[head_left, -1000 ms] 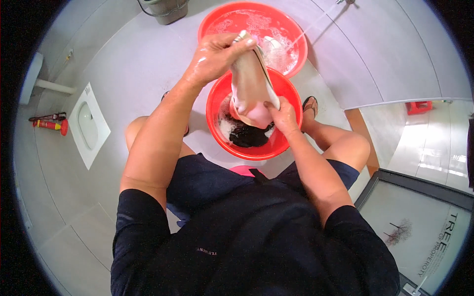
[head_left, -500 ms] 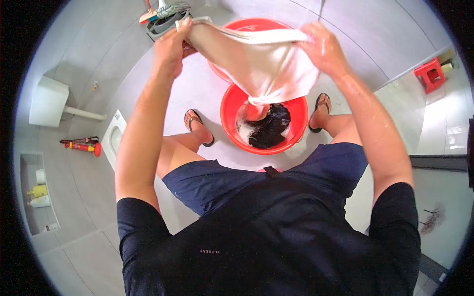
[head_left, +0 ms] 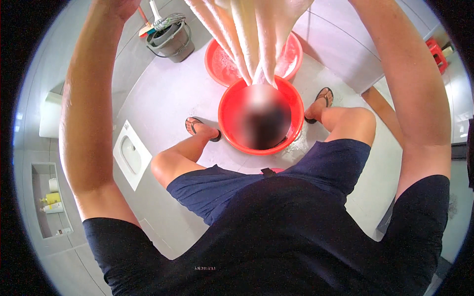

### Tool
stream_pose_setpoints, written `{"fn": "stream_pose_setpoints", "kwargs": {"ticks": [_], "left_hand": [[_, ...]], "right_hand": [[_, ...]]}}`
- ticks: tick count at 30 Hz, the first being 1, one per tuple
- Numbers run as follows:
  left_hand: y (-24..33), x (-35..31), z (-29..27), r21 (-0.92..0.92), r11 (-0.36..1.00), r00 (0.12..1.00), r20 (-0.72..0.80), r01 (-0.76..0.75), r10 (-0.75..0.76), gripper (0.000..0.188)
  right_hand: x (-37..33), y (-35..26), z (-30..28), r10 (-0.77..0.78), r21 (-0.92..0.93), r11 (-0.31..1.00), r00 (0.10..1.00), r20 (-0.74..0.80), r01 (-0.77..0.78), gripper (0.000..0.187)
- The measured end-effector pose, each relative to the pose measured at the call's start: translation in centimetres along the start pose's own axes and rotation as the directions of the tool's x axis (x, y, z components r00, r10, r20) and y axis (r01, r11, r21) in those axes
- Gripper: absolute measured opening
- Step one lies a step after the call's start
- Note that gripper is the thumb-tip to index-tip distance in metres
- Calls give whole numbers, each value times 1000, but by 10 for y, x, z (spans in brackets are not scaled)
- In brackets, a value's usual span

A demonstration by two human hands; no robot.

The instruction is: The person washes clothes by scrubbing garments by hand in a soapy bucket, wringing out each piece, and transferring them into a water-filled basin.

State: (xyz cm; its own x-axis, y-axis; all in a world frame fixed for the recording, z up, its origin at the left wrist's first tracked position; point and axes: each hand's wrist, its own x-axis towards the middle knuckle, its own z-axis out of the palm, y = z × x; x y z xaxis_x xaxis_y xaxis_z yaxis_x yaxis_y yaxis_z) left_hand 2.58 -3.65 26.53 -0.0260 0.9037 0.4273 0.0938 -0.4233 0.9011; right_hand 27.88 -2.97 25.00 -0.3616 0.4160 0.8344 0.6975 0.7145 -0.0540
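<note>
A wet white cloth (head_left: 247, 29) hangs in long folds from beyond the top edge. Its folds narrow downward to a low end over the near red basin (head_left: 224, 116). My raised left hand (head_left: 118, 6) shows only in part at the upper left; its fingers are cut off. My right forearm (head_left: 390, 44) leaves the picture at the top, so that hand is out of sight. Inside the near basin a dark mass (head_left: 269, 126) is blurred, as is the cloth's lower end. Behind it stands a second red basin (head_left: 217, 66), partly covered by the cloth.
A grey bucket (head_left: 180, 47) with a mop (head_left: 168, 22) stands at the far left. A squat toilet (head_left: 132, 154) is set in the floor at left. Bottles (head_left: 52, 198) fill a wall niche. My sandalled feet flank the near basin. A red stool (head_left: 436, 53) sits far right.
Both arms have risen and spread apart, carrying the hands up to or past the top edge. The white cloth has gone from a sagging sheet to long upright folds.
</note>
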Motion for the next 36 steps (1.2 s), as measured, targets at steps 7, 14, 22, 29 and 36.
{"fn": "stream_pose_setpoints", "kwargs": {"ticks": [7, 14, 22, 29, 36], "left_hand": [[-167, -66, -13, -14, 915, 915, -24, 403, -403, 41], [-445, -222, 18, 670, 597, 542, 331, 442, -773, 39], [-558, -315, 126, 704, 334, 603, -166, 626, -780, 71], [-595, -353, 116, 732, 24, 389, -334, 681, -859, 56], [-626, -323, 114, 762, -9, 366, -321, 647, -873, 44]], "right_hand": [[-135, 38, 140, 188, 367, 681, 636, 749, -634, 38], [-340, 39, 297, 153, -67, 620, 37, 987, -782, 55], [-477, -21, 348, 499, -484, 501, -217, 839, -718, 84], [-503, -18, 387, 370, -398, 693, -178, 912, -601, 67], [-434, 13, 402, 252, -402, 725, -328, 911, -559, 57]]}}
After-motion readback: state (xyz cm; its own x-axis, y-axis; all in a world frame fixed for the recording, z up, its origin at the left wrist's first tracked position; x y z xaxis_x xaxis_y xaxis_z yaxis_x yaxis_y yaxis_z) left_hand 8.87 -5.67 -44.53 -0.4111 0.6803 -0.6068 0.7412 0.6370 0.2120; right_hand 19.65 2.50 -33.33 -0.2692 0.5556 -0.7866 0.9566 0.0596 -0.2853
